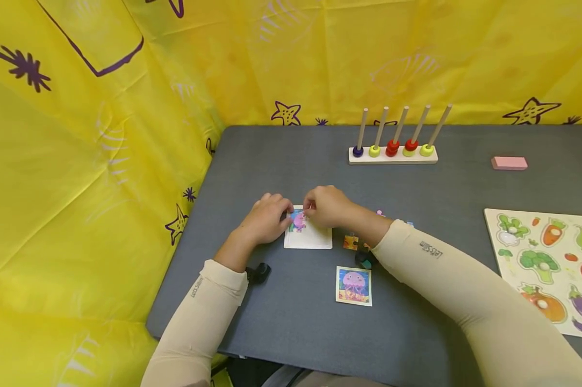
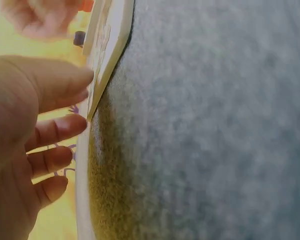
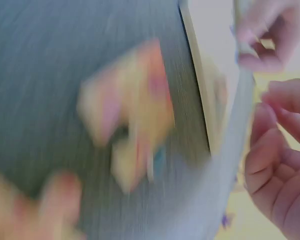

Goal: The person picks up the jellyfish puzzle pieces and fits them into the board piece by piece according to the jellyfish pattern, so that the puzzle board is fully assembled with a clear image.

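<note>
A square white puzzle board (image 1: 315, 239) lies on the table, its upper left part filled with jellyfish puzzle pieces (image 1: 297, 221). At the board's left edge my left hand (image 1: 267, 217) rests with thumb and fingertips touching it; in the left wrist view the left hand (image 2: 45, 105) has loosely bent fingers. Over the board's upper right my right hand (image 1: 330, 207) pinches a puzzle piece, mostly hidden by the fingers. In the right wrist view the right hand (image 3: 282, 150) has thumb and forefinger together. Loose puzzle pieces (image 3: 132, 95) lie beside the board, blurred there.
A jellyfish picture card (image 1: 353, 286) lies nearer me. Loose pieces (image 1: 351, 242) sit partly under my right forearm. Farther back stand a peg stacker (image 1: 393, 156) with coloured beads and a pink block (image 1: 509, 163). A vegetable puzzle board (image 1: 515, 252) lies at the right.
</note>
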`<action>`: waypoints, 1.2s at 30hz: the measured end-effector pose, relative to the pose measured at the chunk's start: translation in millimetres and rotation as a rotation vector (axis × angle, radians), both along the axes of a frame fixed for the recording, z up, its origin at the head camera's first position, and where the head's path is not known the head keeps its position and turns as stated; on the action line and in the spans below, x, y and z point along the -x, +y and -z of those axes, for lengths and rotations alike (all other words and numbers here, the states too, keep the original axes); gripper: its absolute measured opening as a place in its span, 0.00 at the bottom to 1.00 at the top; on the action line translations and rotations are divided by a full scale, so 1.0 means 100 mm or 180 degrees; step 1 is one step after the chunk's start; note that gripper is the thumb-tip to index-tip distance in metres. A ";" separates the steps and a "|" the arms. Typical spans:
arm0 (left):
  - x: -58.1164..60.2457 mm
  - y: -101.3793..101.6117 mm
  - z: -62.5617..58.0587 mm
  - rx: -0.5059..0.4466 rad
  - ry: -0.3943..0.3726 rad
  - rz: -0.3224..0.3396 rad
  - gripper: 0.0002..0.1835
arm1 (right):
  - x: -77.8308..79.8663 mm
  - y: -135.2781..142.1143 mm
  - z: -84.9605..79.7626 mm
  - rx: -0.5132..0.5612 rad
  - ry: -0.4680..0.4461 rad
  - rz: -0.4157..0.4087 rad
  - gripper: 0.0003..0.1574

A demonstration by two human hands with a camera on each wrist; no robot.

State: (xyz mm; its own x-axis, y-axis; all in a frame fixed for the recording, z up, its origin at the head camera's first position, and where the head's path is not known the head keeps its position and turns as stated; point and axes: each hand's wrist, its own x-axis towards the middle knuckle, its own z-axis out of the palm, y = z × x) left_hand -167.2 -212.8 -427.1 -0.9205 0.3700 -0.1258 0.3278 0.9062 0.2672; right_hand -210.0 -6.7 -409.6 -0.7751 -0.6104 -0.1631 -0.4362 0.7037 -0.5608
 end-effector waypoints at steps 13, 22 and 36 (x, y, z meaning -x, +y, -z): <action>-0.03 -0.03 -0.02 -0.0188 -0.0146 0.0413 0.21 | 0.06 1.06 -0.12 -0.0498 0.0065 0.0085 0.12; -0.02 -0.03 -0.03 -0.0078 -0.0207 0.0418 0.21 | -0.02 1.26 0.03 -0.0680 -0.0003 0.0216 0.26; 0.01 0.10 -0.03 -0.0090 -0.0214 0.0322 0.21 | 0.02 1.07 -0.05 0.0059 0.0091 0.0365 0.06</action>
State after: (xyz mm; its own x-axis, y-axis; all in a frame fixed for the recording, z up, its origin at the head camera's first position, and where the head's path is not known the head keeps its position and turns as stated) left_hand -168.4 -202.4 -424.0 -0.8681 0.4648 -0.1741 0.3976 0.8612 0.3166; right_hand -212.2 100.0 -404.2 -0.8442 -0.5201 -0.1294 -0.3694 0.7395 -0.5628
